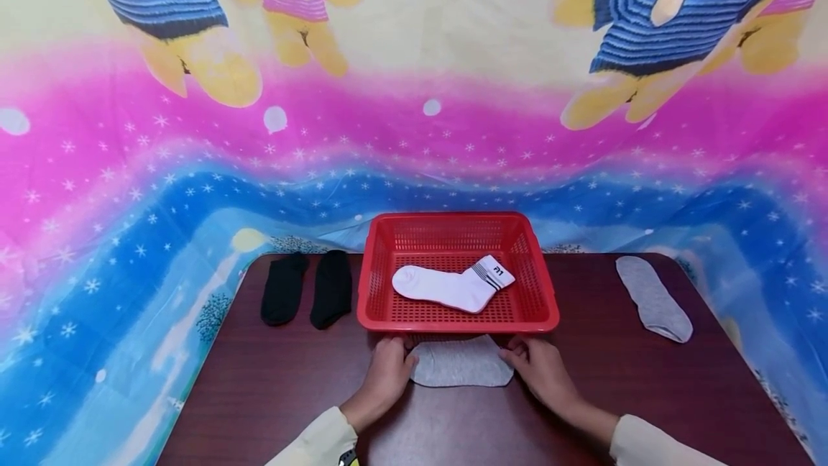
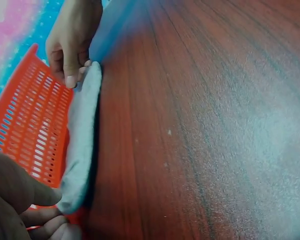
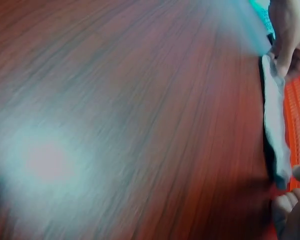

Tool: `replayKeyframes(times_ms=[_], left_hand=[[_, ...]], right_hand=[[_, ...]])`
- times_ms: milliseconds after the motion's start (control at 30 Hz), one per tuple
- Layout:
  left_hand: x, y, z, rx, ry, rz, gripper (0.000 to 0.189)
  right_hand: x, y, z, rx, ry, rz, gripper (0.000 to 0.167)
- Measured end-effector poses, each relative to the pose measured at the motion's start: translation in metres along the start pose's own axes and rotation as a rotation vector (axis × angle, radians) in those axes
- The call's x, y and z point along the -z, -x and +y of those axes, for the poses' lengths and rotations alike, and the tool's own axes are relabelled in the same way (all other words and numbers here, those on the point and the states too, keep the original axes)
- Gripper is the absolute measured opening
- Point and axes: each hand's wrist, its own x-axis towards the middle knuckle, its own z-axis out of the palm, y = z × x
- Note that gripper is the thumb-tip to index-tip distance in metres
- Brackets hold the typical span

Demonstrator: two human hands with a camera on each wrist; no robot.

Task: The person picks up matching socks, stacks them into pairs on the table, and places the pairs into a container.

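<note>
Between my two hands a grey sock (image 1: 461, 362) is stretched sideways, just in front of the red basket. My left hand (image 1: 388, 372) pinches its left end between thumb and fingers. Its right end is pinched by my right hand (image 1: 542, 372). Both wrist views show the grey sock (image 2: 82, 140) a little above the table, close along the basket's near wall. In the red basket (image 1: 458, 326) lies a white sock (image 1: 440, 288) with dark stripes and lettering at its cuff.
Two black socks (image 1: 282, 290) lie side by side left of the basket. Another grey sock (image 1: 653, 298) lies at the far right of the dark wooden table (image 1: 621, 380). A printed cloth (image 1: 414, 142) hangs behind and beside the table.
</note>
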Motion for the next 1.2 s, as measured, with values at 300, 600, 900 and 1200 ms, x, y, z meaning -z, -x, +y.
replayKeyframes(times_ms=[300,600,900,1200], left_hand=[[0.034,0.018,0.017,-0.093,-0.170,-0.068,0.003],[0.077,0.017,0.043,-0.172,-0.245,0.154,0.008],[0.085,-0.005,0.011,-0.135,-0.310,0.101,0.060],[0.076,-0.006,-0.014,-0.309,-0.462,0.088,0.044]], right_hand=[[0.045,0.004,0.042,0.097,0.151,0.077,0.008],[0.128,-0.026,0.109,0.208,0.415,0.161,0.024],[0.181,-0.034,0.165,0.123,0.607,0.021,0.051],[0.189,-0.035,0.197,0.314,0.639,0.028,0.029]])
